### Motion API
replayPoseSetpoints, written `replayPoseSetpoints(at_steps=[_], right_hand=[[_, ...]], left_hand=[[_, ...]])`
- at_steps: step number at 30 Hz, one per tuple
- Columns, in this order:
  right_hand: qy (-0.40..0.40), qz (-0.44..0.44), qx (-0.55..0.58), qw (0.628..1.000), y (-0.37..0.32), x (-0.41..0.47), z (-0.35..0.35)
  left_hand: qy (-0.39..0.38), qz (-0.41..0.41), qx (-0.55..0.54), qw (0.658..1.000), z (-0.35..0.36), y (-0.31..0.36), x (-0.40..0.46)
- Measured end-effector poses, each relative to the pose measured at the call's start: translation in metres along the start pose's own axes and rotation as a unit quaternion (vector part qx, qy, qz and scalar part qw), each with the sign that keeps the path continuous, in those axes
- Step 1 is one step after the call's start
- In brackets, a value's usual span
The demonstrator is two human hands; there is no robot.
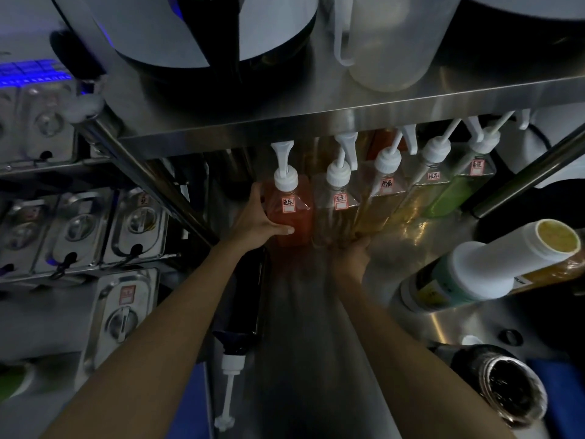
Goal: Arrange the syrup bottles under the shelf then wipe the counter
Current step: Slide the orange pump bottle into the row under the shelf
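Several square syrup bottles with white pump tops stand in a row under the steel shelf. My left hand wraps the left side of the red syrup bottle at the row's left end. My right hand is at the base of the clear bottle and the amber bottle; blur hides whether it grips either. Further right stand a yellow bottle and a green bottle. The steel counter runs toward me between my forearms.
A dark pump bottle lies on its side beside my left forearm. Lidded steel containers fill the left. A white-capped squeeze bottle and an open dark jar sit at right. Large dispensers and a clear jug stand on the shelf.
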State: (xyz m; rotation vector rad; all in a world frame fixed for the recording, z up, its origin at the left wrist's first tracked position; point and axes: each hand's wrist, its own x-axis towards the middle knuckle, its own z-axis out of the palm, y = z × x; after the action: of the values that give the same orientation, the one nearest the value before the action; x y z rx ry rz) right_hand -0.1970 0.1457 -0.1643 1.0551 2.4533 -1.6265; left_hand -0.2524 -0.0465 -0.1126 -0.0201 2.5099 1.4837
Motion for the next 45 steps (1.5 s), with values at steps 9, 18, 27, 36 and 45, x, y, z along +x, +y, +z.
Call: replayPoseSetpoints(at_steps=[9,18,27,36,45], right_hand=[[-0.015,0.025,0.048,0.998,0.002,0.007,0.008],[-0.024,0.000,0.025,0.999,0.005,0.013,0.010],[-0.027,0.009,0.012,1.000,0.005,0.017,0.012],[-0.055,0.008,-0.023,0.998,0.000,0.018,0.011],[-0.058,-0.012,-0.051,0.997,-0.006,-0.015,-0.004]], left_hand=[[0.011,-0.001,-0.002,1.000,0.001,-0.001,0.001],[0.009,-0.009,-0.011,1.000,0.000,0.002,-0.001],[-0.003,-0.015,0.004,1.000,-0.003,0.003,0.000],[0.010,-0.008,0.002,1.000,0.004,0.004,-0.007],[0.034,0.005,0.078,0.996,0.013,0.004,-0.038]])
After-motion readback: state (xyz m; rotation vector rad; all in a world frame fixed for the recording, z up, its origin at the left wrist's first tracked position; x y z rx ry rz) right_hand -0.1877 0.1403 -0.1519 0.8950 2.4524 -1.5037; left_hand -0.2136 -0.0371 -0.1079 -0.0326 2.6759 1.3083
